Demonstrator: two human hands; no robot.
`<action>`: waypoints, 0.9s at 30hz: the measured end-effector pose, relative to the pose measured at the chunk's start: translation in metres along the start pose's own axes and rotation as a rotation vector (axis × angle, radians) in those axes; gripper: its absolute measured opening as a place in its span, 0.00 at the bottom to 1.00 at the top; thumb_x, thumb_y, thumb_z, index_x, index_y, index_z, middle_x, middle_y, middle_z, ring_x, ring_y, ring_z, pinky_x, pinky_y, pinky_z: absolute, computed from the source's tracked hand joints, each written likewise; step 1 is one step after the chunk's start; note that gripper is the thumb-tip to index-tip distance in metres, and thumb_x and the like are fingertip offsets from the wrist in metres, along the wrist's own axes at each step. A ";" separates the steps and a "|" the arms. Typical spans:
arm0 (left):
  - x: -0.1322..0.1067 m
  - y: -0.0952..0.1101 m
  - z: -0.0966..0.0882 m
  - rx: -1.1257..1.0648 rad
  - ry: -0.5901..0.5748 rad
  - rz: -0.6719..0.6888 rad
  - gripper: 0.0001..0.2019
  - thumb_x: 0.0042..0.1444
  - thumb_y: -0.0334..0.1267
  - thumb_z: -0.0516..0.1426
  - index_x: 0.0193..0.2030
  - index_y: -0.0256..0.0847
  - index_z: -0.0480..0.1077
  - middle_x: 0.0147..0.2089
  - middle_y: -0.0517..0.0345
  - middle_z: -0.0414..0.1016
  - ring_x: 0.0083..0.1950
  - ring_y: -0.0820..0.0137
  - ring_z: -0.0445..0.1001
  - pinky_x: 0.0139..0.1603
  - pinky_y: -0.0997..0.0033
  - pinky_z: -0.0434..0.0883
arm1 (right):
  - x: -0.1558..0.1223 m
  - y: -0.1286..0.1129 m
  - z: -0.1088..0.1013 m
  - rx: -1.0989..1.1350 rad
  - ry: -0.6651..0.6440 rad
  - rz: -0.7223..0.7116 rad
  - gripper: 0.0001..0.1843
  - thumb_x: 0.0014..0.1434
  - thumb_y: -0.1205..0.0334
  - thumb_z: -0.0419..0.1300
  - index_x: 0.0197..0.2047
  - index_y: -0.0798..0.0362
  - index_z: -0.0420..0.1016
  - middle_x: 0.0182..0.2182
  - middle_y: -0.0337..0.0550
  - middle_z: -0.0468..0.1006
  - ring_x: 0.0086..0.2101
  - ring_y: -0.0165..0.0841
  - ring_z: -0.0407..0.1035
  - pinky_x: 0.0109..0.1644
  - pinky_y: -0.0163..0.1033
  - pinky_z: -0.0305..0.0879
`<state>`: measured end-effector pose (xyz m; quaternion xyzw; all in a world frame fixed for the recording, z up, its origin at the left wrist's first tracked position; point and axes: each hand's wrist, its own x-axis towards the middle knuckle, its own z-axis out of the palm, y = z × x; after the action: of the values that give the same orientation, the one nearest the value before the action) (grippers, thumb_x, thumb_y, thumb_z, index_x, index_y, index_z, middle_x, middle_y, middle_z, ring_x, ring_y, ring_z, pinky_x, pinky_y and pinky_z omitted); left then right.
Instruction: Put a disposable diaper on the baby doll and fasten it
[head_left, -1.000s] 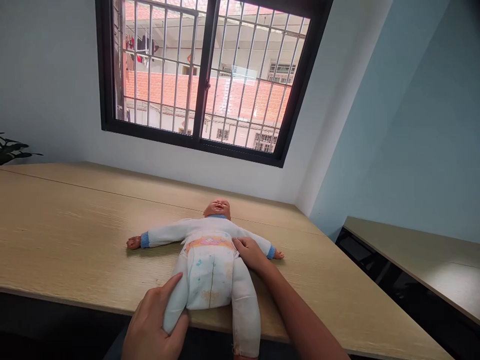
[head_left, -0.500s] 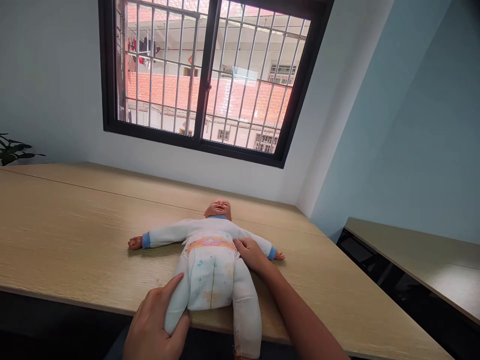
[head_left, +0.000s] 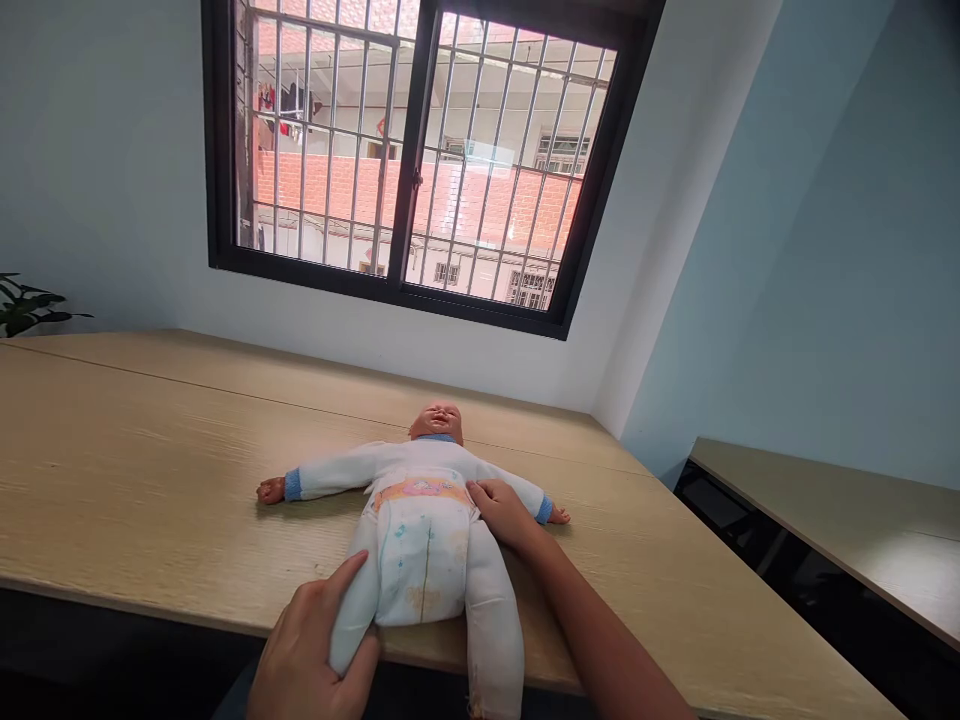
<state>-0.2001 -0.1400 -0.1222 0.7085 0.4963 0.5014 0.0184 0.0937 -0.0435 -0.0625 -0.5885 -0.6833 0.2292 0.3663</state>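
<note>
A baby doll point(head_left: 427, 455) lies on its back on the wooden table, head toward the window, arms spread wide. It wears a white top with blue cuffs and collar. Around its hips sits a white diaper point(head_left: 424, 560) with an orange printed waistband and a line down the front. My left hand point(head_left: 311, 635) is wrapped round the doll's leg at the left, fingers on top and thumb beneath. At the diaper's right side, my right hand point(head_left: 501, 508) rests with its fingers closed on the waist edge; what exactly the fingertips pinch is partly hidden. The doll's legs reach over the near table edge.
The light wooden table point(head_left: 187, 450) has a seam running across its far part. A second table point(head_left: 825, 500) stands at the right beyond a gap. Behind is a barred window point(head_left: 405, 150) in a dark frame. Plant leaves point(head_left: 34, 305) show at the far left.
The view has shifted very slightly, so the scene sits a little lower. Both hands and the doll keep the same places.
</note>
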 end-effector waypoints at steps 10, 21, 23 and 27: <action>0.001 0.004 -0.002 -0.026 -0.033 -0.035 0.25 0.61 0.37 0.53 0.66 0.51 0.66 0.54 0.55 0.78 0.54 0.58 0.80 0.52 0.54 0.78 | -0.003 -0.007 0.000 0.024 0.009 -0.016 0.25 0.68 0.43 0.51 0.25 0.48 0.52 0.22 0.37 0.55 0.27 0.33 0.48 0.31 0.41 0.46; -0.001 0.003 -0.005 -0.036 -0.045 -0.046 0.25 0.62 0.37 0.54 0.67 0.53 0.66 0.54 0.57 0.77 0.54 0.59 0.80 0.52 0.54 0.79 | -0.006 -0.011 -0.002 0.001 -0.010 -0.009 0.25 0.68 0.42 0.49 0.26 0.49 0.51 0.23 0.35 0.53 0.28 0.32 0.48 0.32 0.39 0.47; -0.001 0.003 -0.005 -0.035 -0.049 -0.047 0.25 0.62 0.38 0.54 0.66 0.53 0.66 0.54 0.57 0.77 0.54 0.59 0.80 0.53 0.54 0.79 | -0.006 -0.011 -0.002 -0.003 -0.007 -0.010 0.25 0.69 0.42 0.48 0.26 0.49 0.51 0.24 0.35 0.53 0.28 0.31 0.48 0.32 0.39 0.47; 0.000 0.004 -0.004 -0.036 -0.033 -0.053 0.25 0.62 0.38 0.54 0.66 0.52 0.68 0.54 0.55 0.78 0.54 0.58 0.80 0.52 0.53 0.79 | -0.006 -0.010 -0.001 0.007 -0.004 -0.006 0.25 0.69 0.43 0.49 0.26 0.48 0.52 0.23 0.35 0.54 0.27 0.31 0.48 0.32 0.39 0.47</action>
<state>-0.1999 -0.1440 -0.1185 0.7030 0.5052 0.4978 0.0528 0.0884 -0.0514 -0.0554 -0.5848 -0.6850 0.2316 0.3676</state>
